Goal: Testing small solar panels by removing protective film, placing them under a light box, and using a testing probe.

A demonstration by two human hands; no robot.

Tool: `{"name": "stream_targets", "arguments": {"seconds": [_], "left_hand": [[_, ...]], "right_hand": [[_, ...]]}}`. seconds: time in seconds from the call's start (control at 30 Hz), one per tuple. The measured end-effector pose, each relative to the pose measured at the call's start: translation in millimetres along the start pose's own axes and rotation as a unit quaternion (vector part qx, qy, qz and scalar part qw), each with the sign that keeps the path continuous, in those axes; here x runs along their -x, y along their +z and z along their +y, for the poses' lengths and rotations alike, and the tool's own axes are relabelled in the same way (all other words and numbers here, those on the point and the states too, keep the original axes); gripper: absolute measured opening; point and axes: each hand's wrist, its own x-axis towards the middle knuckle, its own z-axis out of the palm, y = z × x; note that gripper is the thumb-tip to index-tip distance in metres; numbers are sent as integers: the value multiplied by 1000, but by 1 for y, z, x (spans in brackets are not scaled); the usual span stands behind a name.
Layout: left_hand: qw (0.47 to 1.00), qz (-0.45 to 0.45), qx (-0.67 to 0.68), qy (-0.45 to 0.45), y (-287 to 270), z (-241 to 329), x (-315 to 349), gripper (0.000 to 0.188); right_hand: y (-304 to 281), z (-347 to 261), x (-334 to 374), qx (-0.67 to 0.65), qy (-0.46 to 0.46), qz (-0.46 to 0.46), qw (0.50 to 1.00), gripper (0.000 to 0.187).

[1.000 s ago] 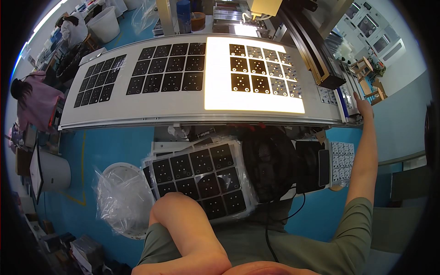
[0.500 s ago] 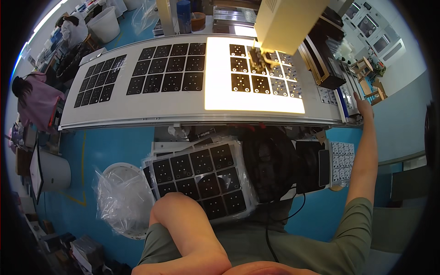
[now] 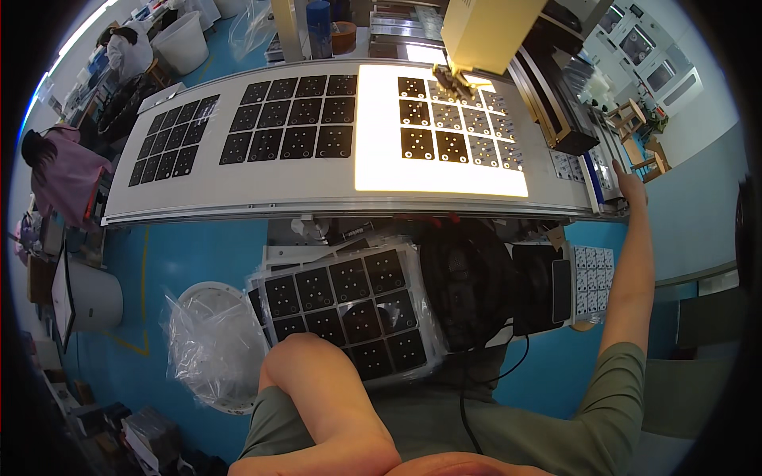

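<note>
My right arm reaches up along the right side. At the right end of the long white machine table, my right hand rests against the edge with one finger stretched out; the other fingers are partly hidden. Close beside it are a blue-edged bar and a sheet of small patterned cards. My left arm is bent, its elbow over a plastic-wrapped stack of black dotted card sheets. The left hand lies outside the picture.
Black card sheets lie along the table, one on a brightly lit panel under a cream machine head. Below are a plastic-lined bin, a black bag, a phone and patterned cards. People sit at far left.
The cream machine head and its dark tool have moved back, away from me, over the lit panel, uncovering more cards. My arms and right hand stay where they were.
</note>
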Motion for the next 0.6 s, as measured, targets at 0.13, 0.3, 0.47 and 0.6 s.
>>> {"name": "stream_targets", "arguments": {"seconds": [0.13, 0.3, 0.47, 0.6], "left_hand": [[1000, 0, 0, -13, 1, 1, -1, 19], [1000, 10, -10, -25, 3, 1, -2, 19], [999, 10, -29, 8, 1, 2, -1, 19], [1000, 20, -2, -3, 1, 3, -2, 19]], "right_hand": [[1, 1, 2, 4, 0, 17, 1000, 104], [5, 7, -7, -1, 2, 0, 1000, 104], [8, 7, -11, -9, 0, -7, 1000, 103], [5, 5, -9, -8, 1, -7, 1000, 103]]}}
